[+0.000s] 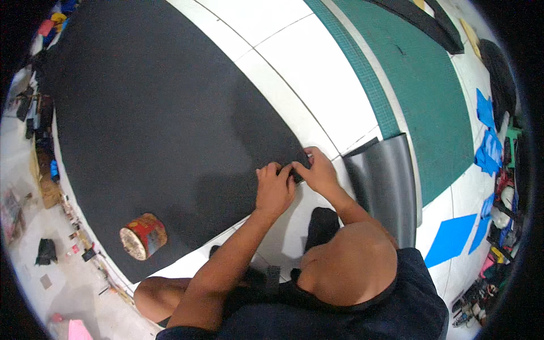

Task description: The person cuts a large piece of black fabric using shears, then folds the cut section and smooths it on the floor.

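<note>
A large black sheet (153,124) lies flat on the floor in front of me. At its near right corner my left hand (275,190) has its fingers bent on the edge, the thumb close to the index finger. Beside it, my right hand (318,171) pinches the same corner, thumb and fingers closed on the edge. The fingertips of both hands nearly meet over a small dark part of the corner, too dim to make out. A red tin can (152,232) with a whitish, crusted end rests on the sheet's near left part.
White floor tiles (317,62) border the sheet. To the right lie a green cutting mat (436,113) and a curled, shiny black sheet (382,181). Blue pieces (452,239) and mixed clutter (501,218) are farther right. Small items (85,249) line the left side.
</note>
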`<action>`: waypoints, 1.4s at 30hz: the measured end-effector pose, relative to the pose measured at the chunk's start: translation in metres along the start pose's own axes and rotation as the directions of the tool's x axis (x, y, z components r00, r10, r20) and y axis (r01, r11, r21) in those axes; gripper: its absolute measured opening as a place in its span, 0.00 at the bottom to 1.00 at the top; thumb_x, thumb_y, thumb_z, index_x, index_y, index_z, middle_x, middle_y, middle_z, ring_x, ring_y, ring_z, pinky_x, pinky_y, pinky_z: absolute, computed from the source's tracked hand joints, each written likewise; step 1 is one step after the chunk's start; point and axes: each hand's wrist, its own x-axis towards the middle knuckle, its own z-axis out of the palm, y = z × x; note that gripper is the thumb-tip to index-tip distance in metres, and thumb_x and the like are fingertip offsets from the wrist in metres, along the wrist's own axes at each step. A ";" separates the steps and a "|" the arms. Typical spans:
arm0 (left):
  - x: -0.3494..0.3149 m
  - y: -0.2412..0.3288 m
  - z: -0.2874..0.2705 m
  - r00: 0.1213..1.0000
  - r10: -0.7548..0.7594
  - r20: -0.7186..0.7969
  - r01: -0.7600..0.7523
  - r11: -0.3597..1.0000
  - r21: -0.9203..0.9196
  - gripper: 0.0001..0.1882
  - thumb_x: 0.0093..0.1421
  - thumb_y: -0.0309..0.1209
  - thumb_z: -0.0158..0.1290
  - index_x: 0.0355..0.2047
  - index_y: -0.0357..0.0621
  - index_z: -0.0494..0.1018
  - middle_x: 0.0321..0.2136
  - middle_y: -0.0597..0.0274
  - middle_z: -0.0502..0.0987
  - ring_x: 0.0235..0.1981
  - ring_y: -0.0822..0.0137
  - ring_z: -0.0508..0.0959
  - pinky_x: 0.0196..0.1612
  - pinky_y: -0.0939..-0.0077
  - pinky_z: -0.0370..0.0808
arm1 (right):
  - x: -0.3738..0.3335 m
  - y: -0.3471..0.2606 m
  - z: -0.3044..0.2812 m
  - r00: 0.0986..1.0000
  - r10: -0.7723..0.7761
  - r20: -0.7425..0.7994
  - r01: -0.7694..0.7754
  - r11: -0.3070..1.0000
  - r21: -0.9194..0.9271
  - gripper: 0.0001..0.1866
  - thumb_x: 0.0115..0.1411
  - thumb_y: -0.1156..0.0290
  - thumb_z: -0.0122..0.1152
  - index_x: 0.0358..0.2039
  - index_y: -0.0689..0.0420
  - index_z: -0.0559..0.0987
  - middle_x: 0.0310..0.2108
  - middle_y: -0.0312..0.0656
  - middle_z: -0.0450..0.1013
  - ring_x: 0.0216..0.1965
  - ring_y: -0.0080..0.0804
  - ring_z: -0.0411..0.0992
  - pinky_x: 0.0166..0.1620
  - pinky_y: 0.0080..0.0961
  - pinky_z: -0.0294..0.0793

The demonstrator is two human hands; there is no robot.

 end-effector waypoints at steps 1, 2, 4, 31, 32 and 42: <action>0.006 0.004 -0.004 0.994 -0.106 0.034 0.109 0.991 -0.075 0.19 0.58 0.34 0.50 0.48 0.40 0.72 0.46 0.43 0.70 0.49 0.44 0.69 0.57 0.49 0.60 | 0.001 0.000 0.000 1.000 -0.030 -0.009 0.029 0.997 -0.072 0.27 0.51 0.57 0.66 0.45 0.64 0.72 0.38 0.54 0.73 0.41 0.46 0.72 0.45 0.38 0.72; 0.013 0.006 -0.006 0.975 -0.209 0.072 0.218 0.964 -0.153 0.19 0.60 0.36 0.48 0.47 0.39 0.73 0.46 0.43 0.71 0.49 0.44 0.69 0.58 0.49 0.60 | 0.004 0.002 0.002 0.998 -0.061 -0.017 0.058 0.987 -0.150 0.28 0.50 0.58 0.68 0.44 0.65 0.73 0.38 0.53 0.73 0.40 0.43 0.73 0.43 0.36 0.72; 0.019 0.006 -0.012 0.964 -0.252 0.089 0.264 0.949 -0.170 0.20 0.61 0.38 0.46 0.48 0.37 0.73 0.46 0.43 0.71 0.50 0.45 0.70 0.58 0.45 0.59 | 0.002 0.001 0.006 0.983 -0.173 -0.062 0.157 0.966 -0.207 0.28 0.50 0.59 0.68 0.44 0.65 0.72 0.40 0.54 0.73 0.41 0.44 0.73 0.43 0.36 0.72; 0.037 -0.030 -0.074 0.791 -0.356 0.498 0.612 0.483 -0.626 0.07 0.62 0.29 0.54 0.32 0.38 0.77 0.26 0.68 0.77 0.24 0.79 0.72 0.27 0.84 0.69 | -0.011 0.003 0.051 0.992 -0.125 -0.006 0.111 0.862 0.494 0.18 0.50 0.59 0.72 0.28 0.62 0.77 0.22 0.38 0.74 0.26 0.22 0.70 0.30 0.21 0.69; 0.036 -0.032 -0.076 0.798 -0.352 0.489 0.602 0.470 -0.645 0.07 0.62 0.29 0.54 0.32 0.38 0.77 0.25 0.69 0.77 0.23 0.80 0.72 0.27 0.84 0.68 | -0.009 0.003 0.050 0.991 -0.134 0.001 0.116 0.860 0.498 0.18 0.50 0.59 0.72 0.28 0.62 0.77 0.22 0.38 0.74 0.26 0.22 0.70 0.30 0.21 0.69; 0.029 -0.039 -0.057 0.847 -0.335 0.414 0.529 0.445 -0.722 0.07 0.62 0.29 0.53 0.32 0.37 0.78 0.27 0.66 0.79 0.25 0.78 0.74 0.31 0.82 0.71 | -0.007 0.017 0.050 0.995 -0.066 0.075 0.028 0.908 0.417 0.17 0.63 0.57 0.57 0.31 0.61 0.79 0.20 0.32 0.69 0.24 0.19 0.66 0.29 0.21 0.66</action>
